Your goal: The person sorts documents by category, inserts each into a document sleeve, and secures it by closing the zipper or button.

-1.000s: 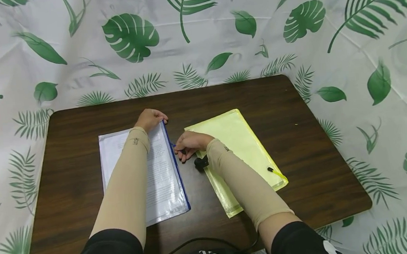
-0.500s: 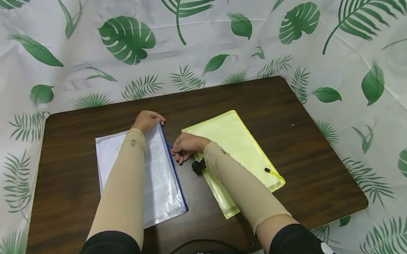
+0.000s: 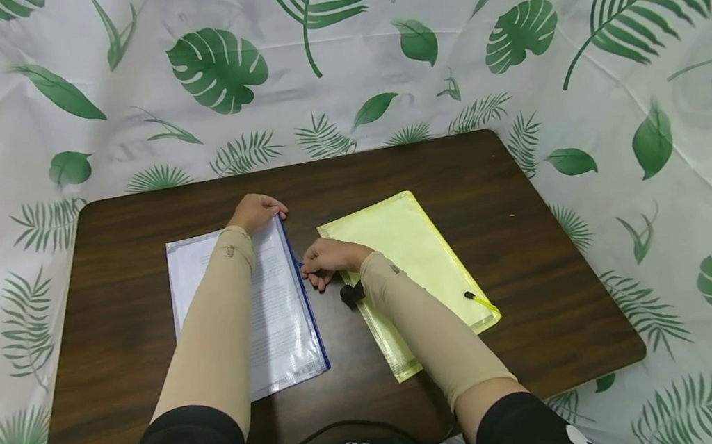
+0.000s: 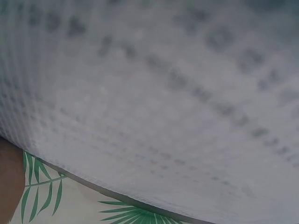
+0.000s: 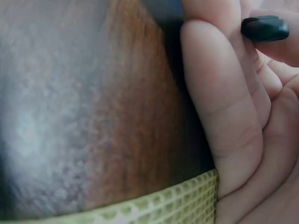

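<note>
A clear mesh zip pouch (image 3: 281,311) with a blue zipper edge lies on the left side of the table, printed sheets inside. At its far right corner my left hand (image 3: 257,211) pinches the edge. My right hand (image 3: 329,257) is beside the zipper edge, a little nearer to me, and pinches the blue zipper pull, whose dark end (image 5: 265,29) shows among the fingers in the right wrist view. Blurred printed text under mesh (image 4: 154,102) fills most of the left wrist view. The pouch's left part is hidden under my left forearm.
A yellow zip pouch (image 3: 394,222) lies to the right, partly under my right forearm; its pull (image 3: 480,301) rests near the lower right corner. A small black device (image 3: 352,295) sits at my right wrist. A black cable (image 3: 347,423) runs along the near side of the brown table (image 3: 556,290).
My right hand has shifted slightly toward me along the blue zipper edge. My left hand stays at the pouch's corner. The head view has drifted a little.
</note>
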The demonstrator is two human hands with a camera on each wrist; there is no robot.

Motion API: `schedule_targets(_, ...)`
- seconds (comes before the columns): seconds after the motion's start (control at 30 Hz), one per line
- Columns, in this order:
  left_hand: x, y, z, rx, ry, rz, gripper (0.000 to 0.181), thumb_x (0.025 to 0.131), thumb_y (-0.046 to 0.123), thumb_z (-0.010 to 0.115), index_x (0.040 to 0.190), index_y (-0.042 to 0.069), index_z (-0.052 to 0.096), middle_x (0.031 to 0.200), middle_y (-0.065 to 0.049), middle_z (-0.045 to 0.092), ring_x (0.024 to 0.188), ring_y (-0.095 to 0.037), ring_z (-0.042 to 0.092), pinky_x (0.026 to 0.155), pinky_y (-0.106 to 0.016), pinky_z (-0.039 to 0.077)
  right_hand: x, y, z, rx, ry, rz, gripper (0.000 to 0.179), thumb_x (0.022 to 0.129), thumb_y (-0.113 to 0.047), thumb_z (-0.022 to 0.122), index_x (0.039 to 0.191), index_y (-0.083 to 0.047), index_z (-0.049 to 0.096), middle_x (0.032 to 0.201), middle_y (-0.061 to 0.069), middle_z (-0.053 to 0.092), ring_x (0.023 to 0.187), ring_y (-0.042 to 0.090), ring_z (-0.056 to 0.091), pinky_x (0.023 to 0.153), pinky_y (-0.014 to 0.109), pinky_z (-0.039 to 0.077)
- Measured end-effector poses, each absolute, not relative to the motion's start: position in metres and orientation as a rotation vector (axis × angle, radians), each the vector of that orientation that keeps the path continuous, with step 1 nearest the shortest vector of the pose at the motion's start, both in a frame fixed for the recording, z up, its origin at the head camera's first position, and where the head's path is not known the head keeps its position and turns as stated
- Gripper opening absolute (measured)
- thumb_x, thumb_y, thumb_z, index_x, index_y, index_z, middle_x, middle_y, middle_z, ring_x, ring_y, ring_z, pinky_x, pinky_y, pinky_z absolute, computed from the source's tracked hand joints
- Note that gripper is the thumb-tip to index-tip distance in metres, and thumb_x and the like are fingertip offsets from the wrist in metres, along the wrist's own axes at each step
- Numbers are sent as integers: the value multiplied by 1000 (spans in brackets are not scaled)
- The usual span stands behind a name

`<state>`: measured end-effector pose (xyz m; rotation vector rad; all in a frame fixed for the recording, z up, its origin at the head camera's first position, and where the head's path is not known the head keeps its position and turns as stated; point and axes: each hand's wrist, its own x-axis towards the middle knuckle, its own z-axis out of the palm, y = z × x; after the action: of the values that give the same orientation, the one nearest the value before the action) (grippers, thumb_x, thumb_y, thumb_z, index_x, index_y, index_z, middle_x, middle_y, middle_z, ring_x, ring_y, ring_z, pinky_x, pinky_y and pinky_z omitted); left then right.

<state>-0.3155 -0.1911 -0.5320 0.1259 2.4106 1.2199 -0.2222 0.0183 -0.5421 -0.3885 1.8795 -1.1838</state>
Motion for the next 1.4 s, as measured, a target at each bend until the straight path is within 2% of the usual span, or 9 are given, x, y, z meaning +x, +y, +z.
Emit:
schedule_targets(0.3,-312,-191,-527,139,2413,1224,25,106,13,55,115,-1,74,102,-11,77,121,-32,59,114,-45,35,-223,18,-541,-367,1880,-1168,26,106,-17,55,94,0,71,72,6,67,64,17,69,64,28,56)
schedule_targets(0.6,-314,-191,-533,119,2423,1217,24,105,12,56,113,1,75,96,-7,77,121,-30,58,114,-45,36,-223,16,-545,-345,1859,-1198,25,105,-15,55,94,1,71,71,6,67,61,16,68,63,28,56)
schedule_targets(1.1,-310,-188,-524,146,2411,1226,25,105,11,55,117,-2,73,100,-10,77,117,-32,61,110,-42,39,-217,24,-540,-429,1828,-1165,25,105,-11,54,92,3,70,67,5,65,58,16,68,62,27,56)
schedule_targets(1.4,-309,-189,-524,118,2402,1237,25,106,12,55,116,-2,73,101,-10,77,120,-32,59,114,-44,36,-217,24,-542,-441,1841,-1144,25,105,-14,56,91,1,71,69,5,67,60,16,69,63,29,57)
